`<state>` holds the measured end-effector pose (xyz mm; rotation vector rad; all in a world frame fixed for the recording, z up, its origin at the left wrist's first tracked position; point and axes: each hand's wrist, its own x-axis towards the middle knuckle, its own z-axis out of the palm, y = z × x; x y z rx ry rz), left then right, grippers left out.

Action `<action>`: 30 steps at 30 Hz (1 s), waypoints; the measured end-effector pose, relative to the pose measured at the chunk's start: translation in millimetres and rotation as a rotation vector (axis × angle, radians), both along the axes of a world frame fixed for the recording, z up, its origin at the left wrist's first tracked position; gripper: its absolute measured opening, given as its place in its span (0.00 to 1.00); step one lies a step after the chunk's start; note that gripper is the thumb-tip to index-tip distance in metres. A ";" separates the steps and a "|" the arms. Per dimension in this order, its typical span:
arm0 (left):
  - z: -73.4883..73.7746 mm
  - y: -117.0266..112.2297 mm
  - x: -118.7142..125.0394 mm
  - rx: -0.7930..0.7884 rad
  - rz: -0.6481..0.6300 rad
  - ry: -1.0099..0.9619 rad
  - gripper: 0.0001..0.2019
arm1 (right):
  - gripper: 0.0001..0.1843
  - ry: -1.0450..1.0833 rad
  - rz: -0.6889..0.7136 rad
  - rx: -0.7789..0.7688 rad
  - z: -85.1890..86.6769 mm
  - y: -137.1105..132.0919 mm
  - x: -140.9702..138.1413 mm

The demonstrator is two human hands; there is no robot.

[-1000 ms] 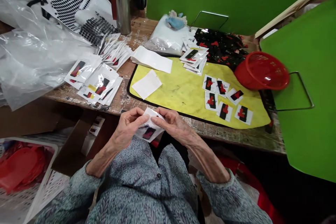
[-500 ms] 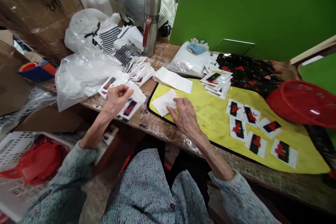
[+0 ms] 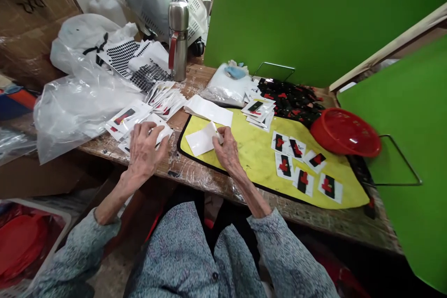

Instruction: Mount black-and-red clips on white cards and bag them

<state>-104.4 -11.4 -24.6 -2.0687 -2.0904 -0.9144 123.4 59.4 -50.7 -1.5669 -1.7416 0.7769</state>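
Note:
My left hand [image 3: 145, 144] lies on a pile of small clear packets [image 3: 134, 118] with black and red pieces inside, at the left of the wooden table; its fingers are curled over the top packet. My right hand [image 3: 226, 148] sits on the yellow mat [image 3: 244, 142] and pinches the lifted corner of a white empty bag [image 3: 200, 139]. A stack of more white bags [image 3: 208, 110] lies just behind it. Several white cards with black and red pieces [image 3: 302, 165] are spread on the mat to the right.
A red plastic basket [image 3: 344, 132] stands at the mat's right end, with a heap of black and red pieces [image 3: 293, 100] behind. A steel flask [image 3: 178, 39], crumpled clear plastic [image 3: 80, 98] and dotted sheets [image 3: 139, 65] fill the back left. Green boards [image 3: 401, 149] wall the right.
Both hands left my lap, where they held one packet. The left carried the packet onto the pile at the left; the right went to the white bag and lifted its corner.

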 end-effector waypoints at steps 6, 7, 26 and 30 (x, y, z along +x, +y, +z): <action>19.6 7.2 47.2 -0.210 -0.341 -0.538 0.20 | 0.20 0.550 0.171 -0.225 28.0 -40.7 9.8; 19.8 7.1 52.2 -0.331 -0.387 -0.648 0.19 | 0.21 0.617 0.207 -0.303 33.3 -49.0 12.9; 37.5 -40.0 86.7 -0.331 -0.367 -0.547 0.08 | 0.20 0.318 0.340 -0.355 45.3 -97.6 47.5; 30.0 -46.5 99.3 -0.639 -0.461 -0.872 0.14 | 0.15 0.238 0.311 -0.223 45.0 -104.1 37.5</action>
